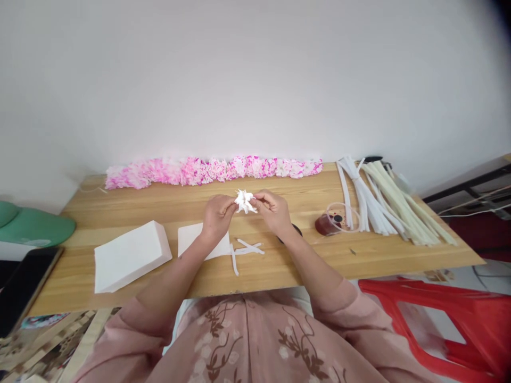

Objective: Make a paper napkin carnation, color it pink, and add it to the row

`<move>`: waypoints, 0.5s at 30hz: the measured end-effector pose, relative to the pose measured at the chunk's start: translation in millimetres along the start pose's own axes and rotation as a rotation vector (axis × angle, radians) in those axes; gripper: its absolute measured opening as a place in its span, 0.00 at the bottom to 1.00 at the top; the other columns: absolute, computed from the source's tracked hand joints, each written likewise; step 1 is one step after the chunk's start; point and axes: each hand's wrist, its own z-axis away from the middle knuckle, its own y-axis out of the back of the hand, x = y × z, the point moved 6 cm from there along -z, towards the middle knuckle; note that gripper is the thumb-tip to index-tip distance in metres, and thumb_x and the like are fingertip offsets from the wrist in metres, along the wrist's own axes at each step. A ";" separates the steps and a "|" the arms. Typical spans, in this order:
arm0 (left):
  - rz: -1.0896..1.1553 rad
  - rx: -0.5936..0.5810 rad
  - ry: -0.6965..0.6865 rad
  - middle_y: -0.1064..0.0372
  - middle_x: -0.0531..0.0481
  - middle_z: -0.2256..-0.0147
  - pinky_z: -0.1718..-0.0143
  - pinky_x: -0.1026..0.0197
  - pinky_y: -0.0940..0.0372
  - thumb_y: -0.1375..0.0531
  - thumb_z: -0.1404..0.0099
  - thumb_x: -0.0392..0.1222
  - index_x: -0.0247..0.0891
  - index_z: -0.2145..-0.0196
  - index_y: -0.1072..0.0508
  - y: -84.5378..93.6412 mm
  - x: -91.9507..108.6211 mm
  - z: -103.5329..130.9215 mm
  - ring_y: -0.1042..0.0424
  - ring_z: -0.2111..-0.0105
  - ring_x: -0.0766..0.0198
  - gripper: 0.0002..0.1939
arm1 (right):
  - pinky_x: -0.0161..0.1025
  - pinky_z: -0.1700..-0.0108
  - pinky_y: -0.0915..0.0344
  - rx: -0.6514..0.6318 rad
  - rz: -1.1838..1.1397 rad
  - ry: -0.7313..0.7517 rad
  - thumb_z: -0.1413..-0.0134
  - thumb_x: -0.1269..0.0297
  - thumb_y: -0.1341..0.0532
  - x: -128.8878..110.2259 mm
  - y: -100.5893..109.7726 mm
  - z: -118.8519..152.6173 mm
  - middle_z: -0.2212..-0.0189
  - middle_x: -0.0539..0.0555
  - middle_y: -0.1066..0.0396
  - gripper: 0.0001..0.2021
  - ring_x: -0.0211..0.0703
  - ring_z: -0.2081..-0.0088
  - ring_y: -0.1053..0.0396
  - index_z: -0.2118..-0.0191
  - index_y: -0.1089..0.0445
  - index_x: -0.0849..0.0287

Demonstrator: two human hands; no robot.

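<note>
Between my two hands, above the middle of the table, is a small white paper flower (244, 201) with frilly, spread petals. My left hand (217, 214) pinches its left side between thumb and fingers. From the right, my right hand (273, 209) pinches the opposite edge. Under my left forearm lies a flat white paper sheet (190, 237), partly covered. Several short white pipe cleaners (248, 249) lie loosely crossed beside that sheet. Farther left sits a thick stack of white paper (130, 255).
A row of pink and white paper flowers (215, 171) runs along the wall. Bundles of white pipe cleaners (373, 205) and cream ones (403, 205) lie at right, near a dark red jar (325, 225). A phone (32, 279) and green cap (38, 226) are left; a red stool (471, 319) stands lower right.
</note>
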 end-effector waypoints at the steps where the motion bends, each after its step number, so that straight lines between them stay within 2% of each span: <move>1: -0.061 -0.006 -0.059 0.29 0.50 0.76 0.63 0.57 0.43 0.46 0.32 0.39 0.39 0.73 0.26 0.9 3.9 0.2 0.32 0.71 0.61 0.13 | 0.36 0.64 0.36 0.002 0.033 0.030 0.42 0.59 0.38 -2.8 0.1 -0.1 0.70 0.50 0.26 0.07 0.39 0.68 0.30 0.66 0.25 0.55; 5: -0.232 -0.013 -0.205 0.31 0.51 0.77 0.62 0.56 0.43 0.49 0.29 0.41 0.39 0.72 0.27 1.0 13.1 1.5 0.35 0.73 0.61 0.16 | 0.37 0.64 0.37 -0.023 0.154 0.146 0.40 0.62 0.39 -13.5 -3.9 1.0 0.72 0.50 0.28 0.07 0.39 0.69 0.32 0.67 0.26 0.56; 9: -0.305 0.003 -0.229 0.32 0.50 0.78 0.62 0.56 0.44 0.51 0.29 0.38 0.39 0.75 0.29 -2.4 15.6 2.3 0.37 0.74 0.61 0.19 | 0.39 0.62 0.39 -0.038 0.303 0.203 0.38 0.61 0.42 -19.4 -10.2 4.6 0.73 0.52 0.28 0.09 0.41 0.68 0.32 0.68 0.27 0.55; 12: -0.206 -0.015 -0.116 0.31 0.49 0.78 0.60 0.55 0.43 0.48 0.32 0.38 0.40 0.76 0.28 -7.3 7.3 1.0 0.35 0.73 0.60 0.16 | 0.41 0.61 0.38 -0.034 0.337 0.152 0.38 0.59 0.42 -15.7 -11.2 4.1 0.72 0.54 0.27 0.11 0.43 0.66 0.32 0.68 0.26 0.55; 15: 0.112 0.010 0.153 0.28 0.49 0.74 0.62 0.57 0.41 0.44 0.37 0.40 0.40 0.74 0.26 -9.4 -11.7 0.1 0.32 0.70 0.60 0.10 | 0.40 0.61 0.37 0.016 0.127 -0.006 0.41 0.54 0.41 -1.2 -5.2 -0.3 0.70 0.53 0.27 0.12 0.42 0.67 0.32 0.67 0.26 0.55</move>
